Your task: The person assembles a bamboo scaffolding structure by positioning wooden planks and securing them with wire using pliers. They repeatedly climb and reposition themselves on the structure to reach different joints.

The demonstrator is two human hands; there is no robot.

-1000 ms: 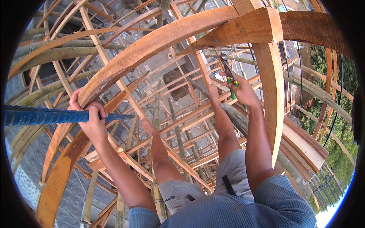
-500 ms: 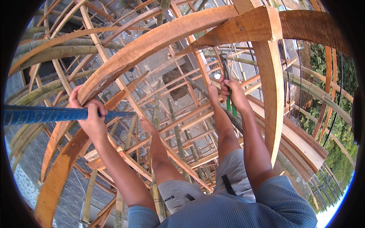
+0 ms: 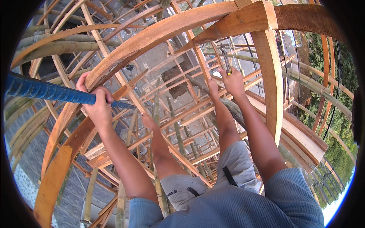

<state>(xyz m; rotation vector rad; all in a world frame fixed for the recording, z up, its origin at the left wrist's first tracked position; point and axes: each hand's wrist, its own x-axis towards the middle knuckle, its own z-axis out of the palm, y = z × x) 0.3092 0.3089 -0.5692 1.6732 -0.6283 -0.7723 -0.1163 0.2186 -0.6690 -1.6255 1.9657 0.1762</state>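
My left hand [image 3: 98, 99] is closed round the lower end of a curved wooden beam [image 3: 152, 38]. A blue ribbed rod [image 3: 49, 90] runs in from the left and passes behind this hand. Farther right, my right hand [image 3: 232, 80] is closed round a slim hand tool [image 3: 226, 57] with a dark metal shaft and a small head pointing away from me. A bit of yellow shows on the tool at my fingers; the palm hides its handle, and its exact kind is unclear. An upright timber [image 3: 272, 87] stands to the right of this hand.
Beneath me is an open lattice of thin timbers [image 3: 182, 125] with gaps down to the ground. Bamboo poles [image 3: 57, 47] curve along the left, and another bamboo pole [image 3: 319, 89] crosses at right. Stacked planks [image 3: 304, 148] lie right. Dark cables [image 3: 297, 76] hang beyond the upright timber.
My right hand has risen slightly and turned the tool, so its green grip no longer shows and yellow does. My left hand stays at the beam's end. The whole view has shifted a little.
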